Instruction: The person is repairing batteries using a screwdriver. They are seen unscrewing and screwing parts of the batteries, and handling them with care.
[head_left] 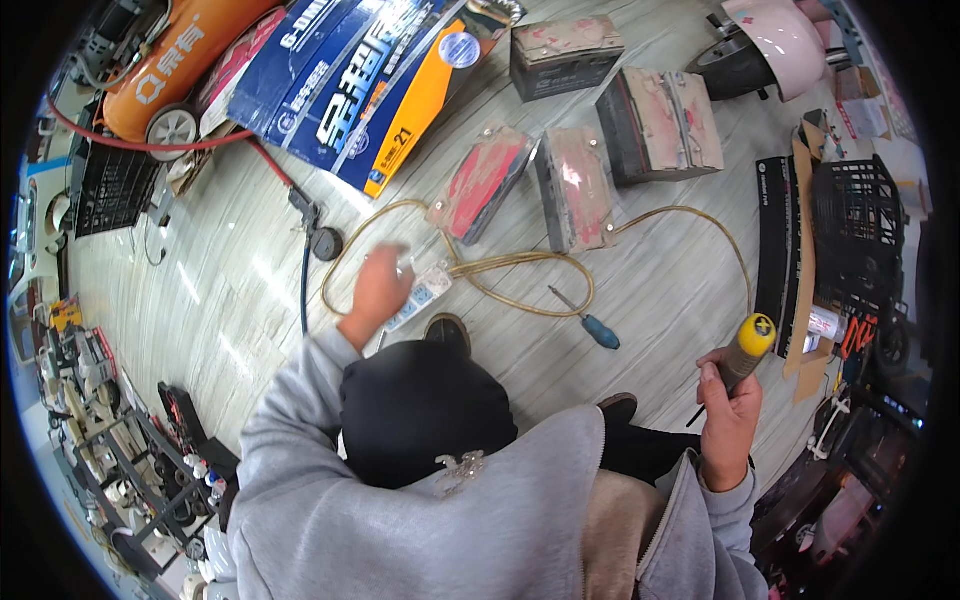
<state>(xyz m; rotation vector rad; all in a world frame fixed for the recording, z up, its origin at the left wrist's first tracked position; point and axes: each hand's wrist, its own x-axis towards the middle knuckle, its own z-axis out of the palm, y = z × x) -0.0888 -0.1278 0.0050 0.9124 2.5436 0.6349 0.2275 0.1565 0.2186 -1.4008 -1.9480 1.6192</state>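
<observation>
In my right hand, fingers are closed around a screwdriver with a dark handle and a yellow end cap. Its thin dark shaft points down and left. My left hand is by a white power strip with blue sockets. Motion blurs its fingers, and whether they hold anything cannot be made out. A yellowish cord loops over the floor from the strip toward the screwdriver. Between my hands lies a second screwdriver with a blue handle. Beyond the cord stand dusty batteries, including a red-topped one and a pinkish one.
Two larger dusty batteries stand farther back. A blue and yellow carton and an orange air compressor with a red hose are far left. Black crates line the right. Shelving stands at left.
</observation>
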